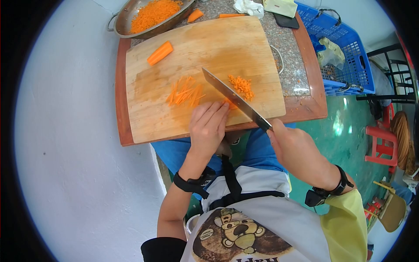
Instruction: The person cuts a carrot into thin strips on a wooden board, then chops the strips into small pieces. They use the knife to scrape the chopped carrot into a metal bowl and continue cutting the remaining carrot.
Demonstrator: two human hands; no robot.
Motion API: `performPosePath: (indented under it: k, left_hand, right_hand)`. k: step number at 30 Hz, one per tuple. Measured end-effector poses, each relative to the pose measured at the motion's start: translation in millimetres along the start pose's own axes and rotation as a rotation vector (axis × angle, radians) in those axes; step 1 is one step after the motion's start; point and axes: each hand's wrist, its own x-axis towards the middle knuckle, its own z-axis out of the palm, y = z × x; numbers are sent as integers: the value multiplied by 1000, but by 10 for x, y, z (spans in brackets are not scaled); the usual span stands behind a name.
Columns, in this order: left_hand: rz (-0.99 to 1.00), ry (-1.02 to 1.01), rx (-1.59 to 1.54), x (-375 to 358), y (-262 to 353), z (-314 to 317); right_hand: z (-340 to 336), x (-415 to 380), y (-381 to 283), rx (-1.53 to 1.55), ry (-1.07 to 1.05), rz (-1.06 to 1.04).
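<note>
My right hand (301,150) is wrapped round the handle of a kitchen knife (231,94), whose wide blade slants up and left across the wooden cutting board (205,43). Close to the blade's left side, my left hand (208,124) has its fingers bent and pressed down at the board's near edge on carrot strips (231,105), mostly hidden by fingers and blade. Loose carrot sticks (185,92) lie just beyond that hand. Right of the blade is a small heap of diced carrot (242,86). A peeled carrot chunk (160,53) rests at the board's upper left.
A metal pan (168,29) of chopped carrot stands past the board's far left corner, with a carrot piece (195,15) beside it. A dark phone-like slab (286,21) lies at the back right. A blue crate (349,39) and red stool (382,144) are to the right; a wall borders the left.
</note>
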Motion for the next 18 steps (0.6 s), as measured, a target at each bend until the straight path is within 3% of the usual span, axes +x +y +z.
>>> performPosePath:
  k: [9, 18]
  left_hand:
    - [-8, -7, -46, -13, -21, 12]
    - [3, 40, -30, -7, -32, 15]
  right_hand:
    - [25, 53, -109, -35, -56, 60]
    - [-113, 97, 49, 10, 85, 103]
